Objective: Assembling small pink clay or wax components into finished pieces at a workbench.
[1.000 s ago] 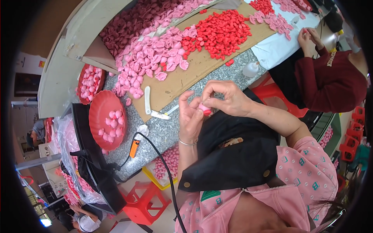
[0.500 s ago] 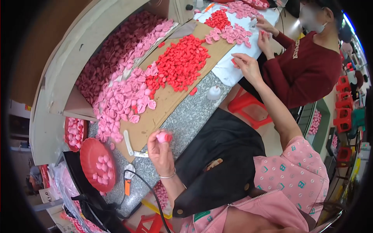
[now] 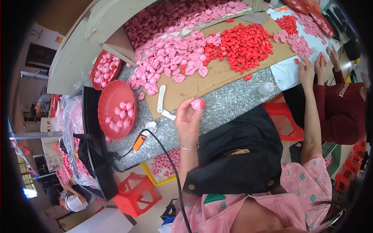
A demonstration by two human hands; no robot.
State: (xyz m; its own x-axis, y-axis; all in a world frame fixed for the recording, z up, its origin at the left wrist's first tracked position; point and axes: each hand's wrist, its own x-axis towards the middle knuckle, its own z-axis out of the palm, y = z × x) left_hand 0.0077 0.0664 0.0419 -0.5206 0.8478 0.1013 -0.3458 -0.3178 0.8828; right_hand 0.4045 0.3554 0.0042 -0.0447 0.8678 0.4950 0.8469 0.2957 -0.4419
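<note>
My left hand (image 3: 189,123) now holds the little pink flower bud (image 3: 197,103) all by itself, pinched in my fingertips and lifted just above the grey tabletop (image 3: 233,97). A second ago both my hands were pressed together around it, close to my tummy. Now my right hand (image 3: 307,70) has let go and reached far out to about 2 o'clock, lying flat and spread next to the white sheet (image 3: 287,73), with nothing pinched in it that I can see. Right beside it are another person's hands (image 3: 328,58), so I keep mine apart from theirs. I think this bud is done being shaped, and my right hand is going for a new piece. At 12 o'clock from the bud lie the loose pink petals (image 3: 171,62) and the red petals (image 3: 241,42) on the brown cardboard (image 3: 217,77). At 9 o'clock sits the red plate (image 3: 116,106) with finished pink buds in it. Just left of the bud lies a white folding tool (image 3: 162,103).
</note>
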